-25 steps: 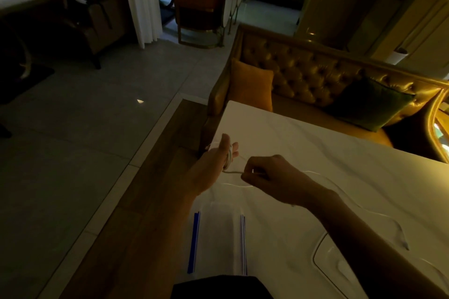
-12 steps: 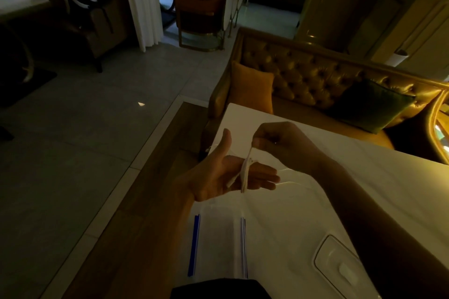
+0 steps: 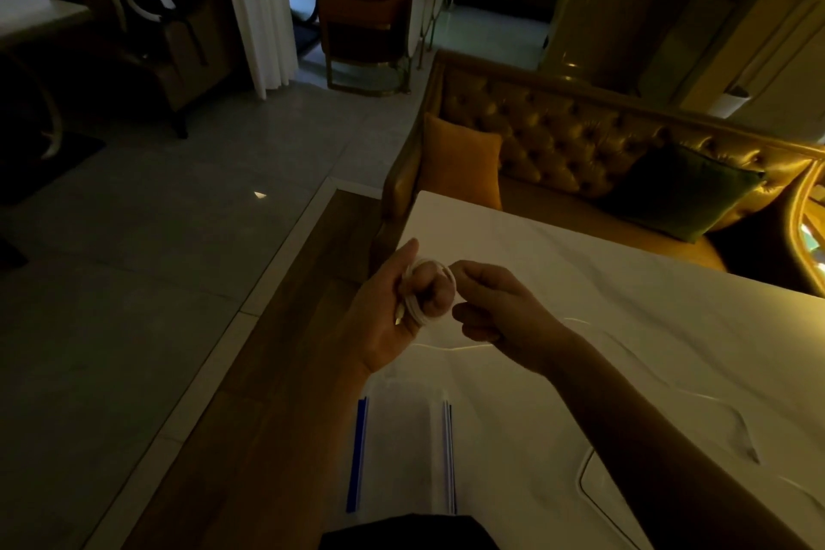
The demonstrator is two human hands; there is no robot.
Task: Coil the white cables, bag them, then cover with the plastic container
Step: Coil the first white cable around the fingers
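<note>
Left hand (image 3: 393, 308), fingers curled, held the white cable (image 3: 417, 307) looped around them above the table's (image 3: 580, 281) left edge, one plug end against the palm. Right hand (image 3: 495, 308) pinched the cable just beside the coil; the loose length trailed across the table toward its right edge. A clear zip bag (image 3: 402, 451) lay flat at the near left corner. The plastic container (image 3: 596, 498), partly hidden by the right forearm, lay near the near edge.

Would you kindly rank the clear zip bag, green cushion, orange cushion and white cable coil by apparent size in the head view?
1. Clear zip bag with blue strips and dark green cushion: look alike, bag nearer, so unranked.
2. Orange square cushion.
3. White cable coil.
</note>
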